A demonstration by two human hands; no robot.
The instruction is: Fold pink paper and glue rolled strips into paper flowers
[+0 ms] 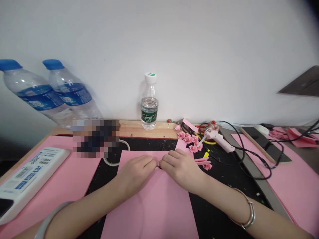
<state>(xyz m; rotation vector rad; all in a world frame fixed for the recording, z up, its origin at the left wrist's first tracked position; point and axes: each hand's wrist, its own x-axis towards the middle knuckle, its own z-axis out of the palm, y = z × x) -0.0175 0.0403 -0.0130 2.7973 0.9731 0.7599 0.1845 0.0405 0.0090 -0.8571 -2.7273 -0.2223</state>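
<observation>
The small bottle [149, 109] bears "怡寶" on its green label [149, 116]; the white case [32, 182] has unclear blue lettering [32, 176].

Person's left forearm [94, 202] bare, with smooth, pale grey band [51, 217], plain and rounded. Right forearm [216, 196] bare, with slim silver-toned bangle [251, 214], shiny, doubled along one stretch. Left hand [138, 171] and right hand [183, 170] bare, knuckles softly rounded.

Pink paper sheet [166, 205] and a small item [159, 167] at the fingertips
The sheet is plain, lying on the black surface of the desk [211, 205], its near end out of view; the item is mostly hidden, a dark and pale sliver between both hands [139, 169].
</observation>
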